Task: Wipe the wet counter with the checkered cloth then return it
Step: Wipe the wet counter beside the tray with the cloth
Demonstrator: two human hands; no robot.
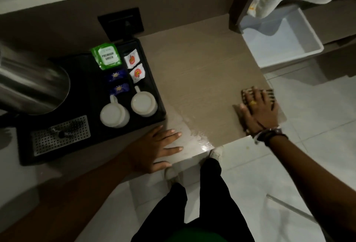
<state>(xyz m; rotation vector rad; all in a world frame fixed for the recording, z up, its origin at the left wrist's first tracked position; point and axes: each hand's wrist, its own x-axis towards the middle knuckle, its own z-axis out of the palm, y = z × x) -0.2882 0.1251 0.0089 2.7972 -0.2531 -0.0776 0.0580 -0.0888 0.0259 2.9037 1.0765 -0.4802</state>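
A wood-grain counter fills the middle, with a shiny wet patch near its front edge. The checkered cloth, dark with light stripes, lies at the counter's right edge. My right hand presses flat on top of it, fingers spread, covering most of it. My left hand rests palm down on the counter's front edge, just left of the wet patch, holding nothing.
A black tray on the left carries two upturned white mugs, tea sachets and a steel kettle. A white plastic bin stands on the tiled floor at right. My legs and shoes show below the counter edge.
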